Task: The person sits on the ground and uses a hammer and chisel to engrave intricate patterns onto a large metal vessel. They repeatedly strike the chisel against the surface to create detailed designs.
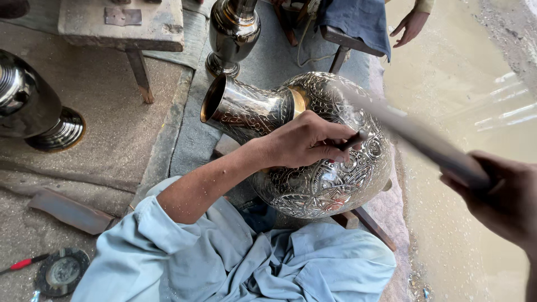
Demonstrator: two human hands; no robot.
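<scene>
A large engraved silver-coloured metal vase [313, 184] lies on its side across my lap, neck pointing up-left. My left hand [305, 142] rests on its belly and pinches a thin dark chisel [352, 141] against the engraved surface. My right hand [503, 198] at the right edge grips the handle of a hammer [417, 137], which is blurred by motion and angled up-left over the vase, near the chisel.
A polished metal vase [232, 33] stands upright behind. Another [33, 106] lies at the left on the grey mat. A low wooden stool [123, 25] stands at the back, and a round disc [61, 271] lies at bottom left. Another person's hand [411, 25] hangs at top right.
</scene>
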